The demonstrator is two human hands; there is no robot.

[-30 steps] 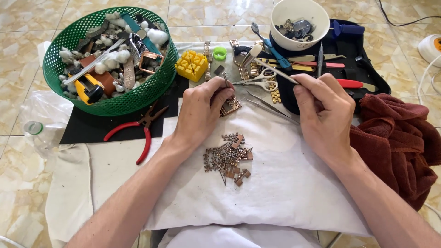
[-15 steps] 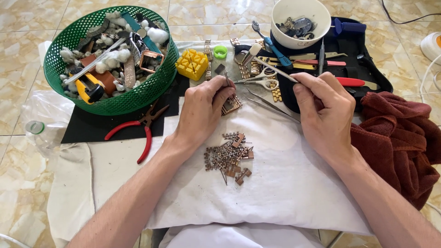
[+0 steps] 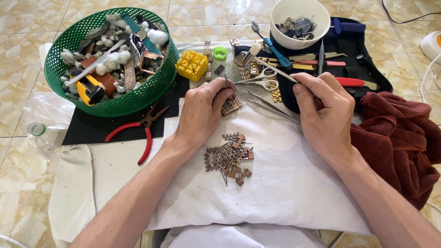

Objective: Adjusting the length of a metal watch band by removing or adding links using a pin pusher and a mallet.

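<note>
left hand [image 3: 202, 110] pinches a pin [image 3: 226, 81] over a bracelet piece [image 3: 231, 106]; right hand [image 3: 324, 110], at 3 o'clock, grips a slim tool [image 3: 274, 70]. loose links [image 3: 229, 157] lie at 6.

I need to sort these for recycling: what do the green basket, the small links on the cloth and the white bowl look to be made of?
Green basket: plastic, judging by its moulded mesh and even colour. Small links: metal, probably; coppery with dull glints. White bowl: smooth and glossy, ceramic or hard plastic; the look leaves that open.
</note>
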